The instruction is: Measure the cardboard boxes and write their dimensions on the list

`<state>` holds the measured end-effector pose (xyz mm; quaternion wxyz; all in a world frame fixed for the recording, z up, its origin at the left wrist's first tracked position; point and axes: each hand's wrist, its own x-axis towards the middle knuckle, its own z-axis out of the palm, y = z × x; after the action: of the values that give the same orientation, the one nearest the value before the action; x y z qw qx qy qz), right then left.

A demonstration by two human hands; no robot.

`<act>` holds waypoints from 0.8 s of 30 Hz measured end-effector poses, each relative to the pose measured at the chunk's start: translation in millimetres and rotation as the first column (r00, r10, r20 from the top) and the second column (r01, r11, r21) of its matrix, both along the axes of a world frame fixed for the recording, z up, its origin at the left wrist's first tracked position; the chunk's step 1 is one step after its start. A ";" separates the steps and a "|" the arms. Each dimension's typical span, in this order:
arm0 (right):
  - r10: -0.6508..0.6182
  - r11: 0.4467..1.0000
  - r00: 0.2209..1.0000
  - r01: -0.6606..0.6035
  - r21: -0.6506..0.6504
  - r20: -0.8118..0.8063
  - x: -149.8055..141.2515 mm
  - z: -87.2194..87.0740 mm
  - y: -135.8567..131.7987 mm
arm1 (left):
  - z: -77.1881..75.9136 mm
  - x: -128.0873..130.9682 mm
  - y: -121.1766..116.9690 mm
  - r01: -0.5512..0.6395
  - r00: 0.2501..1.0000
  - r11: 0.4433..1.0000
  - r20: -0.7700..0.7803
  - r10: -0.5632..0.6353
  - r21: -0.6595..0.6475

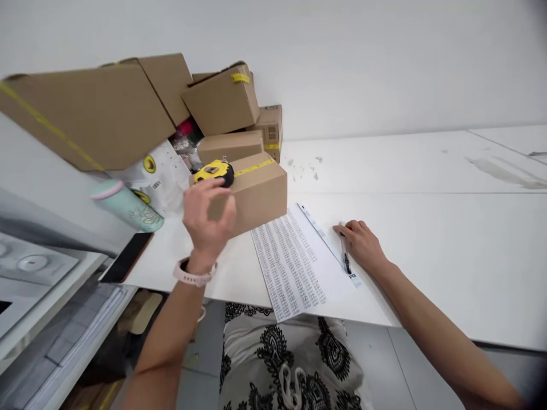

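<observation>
Pen (347, 263) against the right hand (365, 245)

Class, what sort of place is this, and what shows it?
Probably a packing or storage workspace: cardboard boxes bearing yellow tape, what looks like a tape measure, and a printed sheet on a white table.

yellow-black tape measure (217, 170) atop box (262, 196), pen (346, 261) near ruler (318, 226)
</observation>
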<state>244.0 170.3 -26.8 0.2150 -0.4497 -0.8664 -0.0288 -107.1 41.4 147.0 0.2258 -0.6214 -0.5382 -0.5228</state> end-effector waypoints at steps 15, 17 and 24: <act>-0.103 0.984 0.966 0.134 0.120 -0.238 3.4 1.2 -2.9 | 21.0 -50.8 60.2 -0.285 0.880 0.771 0.164 0.447 -0.570; -0.049 0.976 0.942 0.116 0.184 -0.332 -8.5 20.3 -8.6 | 23.0 -49.4 51.9 -0.259 0.864 0.779 0.224 0.451 -0.571; 0.366 0.911 0.876 -0.269 0.311 -0.315 -117.3 109.2 -32.3 | 7.8 -21.7 0.1 -0.184 0.863 0.870 0.349 0.366 -0.456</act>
<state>126.7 138.0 82.4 0.4310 -0.2658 -0.8620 -0.0212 -128.8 41.5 154.8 0.0422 -0.4402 -0.7559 -0.4827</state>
